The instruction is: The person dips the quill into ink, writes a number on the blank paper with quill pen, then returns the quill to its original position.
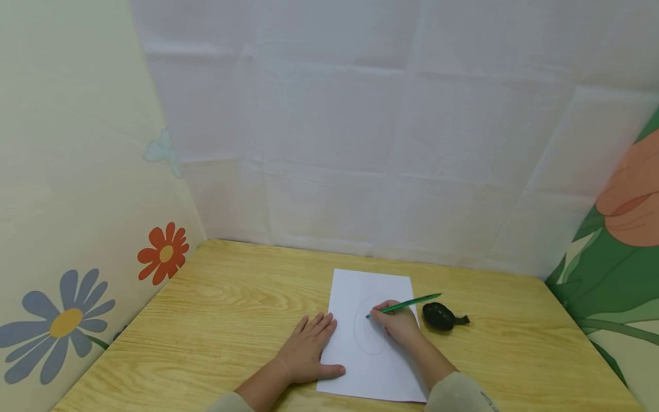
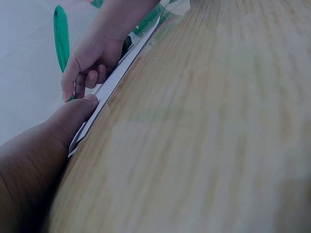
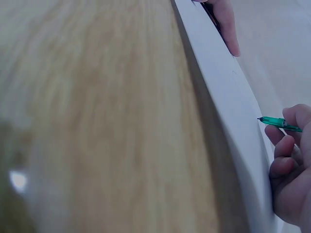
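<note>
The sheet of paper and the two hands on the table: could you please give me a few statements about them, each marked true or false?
1. The right hand holds a green pen. True.
2. The left hand lies flat on the left edge of the sheet of paper. True.
3. The paper is blank. False: a faint oval outline is drawn on it.
4. The dark object lies on the paper. False: it lies on the wooden table, right of the sheet.
5. The left hand holds a pen. False: it holds nothing.
</note>
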Available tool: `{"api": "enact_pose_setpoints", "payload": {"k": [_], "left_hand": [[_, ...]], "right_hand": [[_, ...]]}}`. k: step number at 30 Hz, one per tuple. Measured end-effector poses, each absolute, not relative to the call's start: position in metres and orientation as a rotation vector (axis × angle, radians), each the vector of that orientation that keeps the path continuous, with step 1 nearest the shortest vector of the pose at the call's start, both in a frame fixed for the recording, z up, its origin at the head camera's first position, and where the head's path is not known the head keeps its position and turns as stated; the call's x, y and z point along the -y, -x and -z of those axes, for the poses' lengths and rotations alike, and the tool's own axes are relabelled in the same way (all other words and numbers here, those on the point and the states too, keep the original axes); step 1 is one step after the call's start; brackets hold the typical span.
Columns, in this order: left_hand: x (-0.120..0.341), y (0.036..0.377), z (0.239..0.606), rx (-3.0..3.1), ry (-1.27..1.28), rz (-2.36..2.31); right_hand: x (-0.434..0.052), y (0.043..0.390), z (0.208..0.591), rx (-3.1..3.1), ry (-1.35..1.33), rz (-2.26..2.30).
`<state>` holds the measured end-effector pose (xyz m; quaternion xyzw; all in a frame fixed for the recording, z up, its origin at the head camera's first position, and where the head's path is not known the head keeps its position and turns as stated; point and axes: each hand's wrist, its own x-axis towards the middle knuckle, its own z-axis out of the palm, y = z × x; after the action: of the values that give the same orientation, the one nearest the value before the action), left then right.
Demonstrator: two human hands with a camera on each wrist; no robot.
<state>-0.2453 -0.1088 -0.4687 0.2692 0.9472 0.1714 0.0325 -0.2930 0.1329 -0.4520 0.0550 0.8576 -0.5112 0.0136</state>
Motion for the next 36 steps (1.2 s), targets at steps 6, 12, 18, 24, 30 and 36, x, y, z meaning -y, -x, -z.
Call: {"api": "enact_pose_setpoints", "payload": {"k": [6, 12, 18, 24, 30, 36], "left_hand": [[0.109, 0.245, 0.468, -2.912, -0.828, -0.524], [0.109, 0.244, 0.467, -2.901, -0.820, -0.528], [0.109, 0.245, 0.468, -2.907, -0.819, -0.527], [0.109, 0.245, 0.467, -2.903, -0.821, -0.529], [0.109, 0.245, 0.467, -2.899, -0.828, -0.532], [0.109, 0.244, 0.466, -2.900, -0.827, -0.518]], "right_hand": [[-0.129, 0.294, 0.450, -2.670, -0.188, 1.562], [-0.127, 0.294, 0.449, -2.677, -0.180, 1.564], [-0.124, 0.294, 0.448, -2.668, -0.183, 1.579], [-0.121, 0.294, 0.447, -2.660, -0.174, 1.584], [-0.120, 0.295, 0.448, -2.666, -0.166, 1.578], [-0.116, 0.295, 0.449, -2.664, -0.177, 1.567]]}}
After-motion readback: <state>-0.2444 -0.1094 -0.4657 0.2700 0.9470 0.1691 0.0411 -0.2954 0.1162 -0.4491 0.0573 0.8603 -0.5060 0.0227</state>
